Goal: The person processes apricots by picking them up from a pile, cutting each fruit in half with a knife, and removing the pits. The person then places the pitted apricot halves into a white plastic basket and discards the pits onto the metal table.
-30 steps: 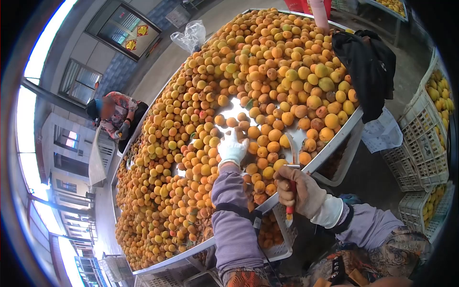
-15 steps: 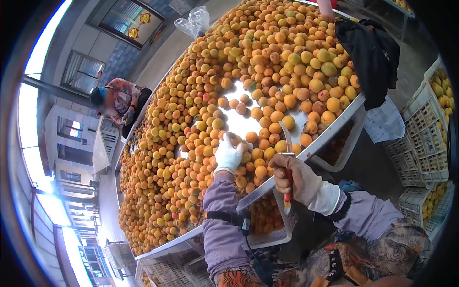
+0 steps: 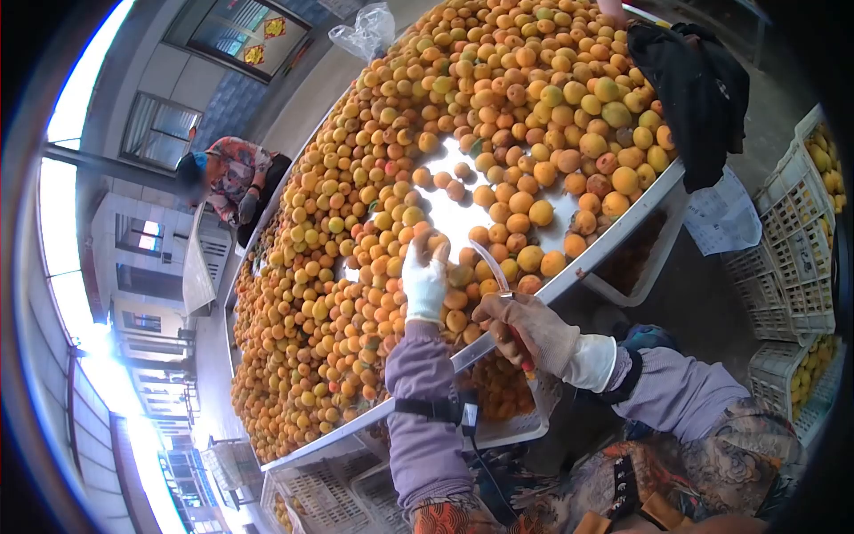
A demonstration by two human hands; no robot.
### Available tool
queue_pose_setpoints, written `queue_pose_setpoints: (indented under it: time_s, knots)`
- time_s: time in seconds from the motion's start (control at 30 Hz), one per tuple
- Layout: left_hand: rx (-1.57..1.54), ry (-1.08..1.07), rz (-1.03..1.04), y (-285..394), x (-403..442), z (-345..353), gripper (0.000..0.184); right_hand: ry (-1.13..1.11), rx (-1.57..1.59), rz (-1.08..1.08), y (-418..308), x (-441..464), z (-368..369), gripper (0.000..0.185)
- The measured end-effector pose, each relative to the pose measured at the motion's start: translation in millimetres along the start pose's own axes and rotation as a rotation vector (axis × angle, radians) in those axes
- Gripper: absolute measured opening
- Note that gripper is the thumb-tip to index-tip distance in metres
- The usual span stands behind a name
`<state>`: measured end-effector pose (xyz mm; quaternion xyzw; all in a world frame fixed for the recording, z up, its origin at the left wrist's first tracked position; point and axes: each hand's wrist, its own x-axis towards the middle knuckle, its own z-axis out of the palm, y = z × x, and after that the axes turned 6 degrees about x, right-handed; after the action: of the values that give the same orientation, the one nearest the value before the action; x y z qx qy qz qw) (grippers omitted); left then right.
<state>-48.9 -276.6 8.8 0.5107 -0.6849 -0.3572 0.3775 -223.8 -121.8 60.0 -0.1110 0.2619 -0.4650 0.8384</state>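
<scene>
Many orange-yellow fruits (image 3: 338, 267) cover a large metal-rimmed table (image 3: 649, 203). My left hand (image 3: 425, 278), in a white glove, is among the fruits near the bare metal patch, its fingers closed around an orange fruit (image 3: 433, 242). Near the table's front edge my right hand (image 3: 534, 331), in a stained glove, grips the red handle of a curved knife (image 3: 491, 264). The blade points up and left over the fruits, close to my left hand.
A co-worker (image 3: 233, 182) sits across the table at the left. Dark cloth (image 3: 694, 98) and paper (image 3: 719, 214) hang at the right corner. Crates of yellow fruit (image 3: 787, 240) stand at the right; a bin (image 3: 503, 432) is below the front edge. A plastic bag (image 3: 366, 34) lies at the far edge.
My left hand has drawn back toward me from the bare metal patch and closed on a fruit. My right hand has moved left with the knife, its blade now nearer my left hand.
</scene>
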Motion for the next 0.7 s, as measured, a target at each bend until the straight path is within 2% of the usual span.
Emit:
queue_pose_setpoints:
  time_s: [0.1,0.17,0.3,0.4,0.43,0.5,0.57,0.63,0.7]
  knots:
    - [-0.253,0.068,-0.02,48,-55,-15,0.04,-0.032,-0.105,0.01,9,1,3,0.029]
    - [-0.271,0.083,-0.075,66,-94,-23,0.045,0.013,-0.207,0.056,12,0,11,0.025]
    - [-0.465,0.079,-0.149,72,-161,-31,0.051,0.008,-0.282,0.106,26,0,15,0.018]
    - [-0.575,0.143,-0.179,63,-197,-32,0.053,-0.078,-0.465,0.132,43,4,15,0.016]
    - [-0.569,0.191,-0.127,56,-206,-32,0.054,-0.079,-0.467,0.15,52,3,16,0.016]
    - [-0.571,0.245,-0.083,44,-223,-34,0.054,-0.033,-0.418,-0.02,64,2,22,0.023]
    - [-0.687,0.223,-0.17,32,-237,-35,0.057,-0.104,-0.369,-0.08,55,2,25,0.024]
    - [-0.767,0.207,-0.22,30,-243,-31,0.059,-0.216,-0.202,-0.374,53,5,22,0.027]
    - [-0.834,0.06,-0.279,37,-248,-31,0.061,-0.159,-0.086,-0.363,58,16,23,0.03]
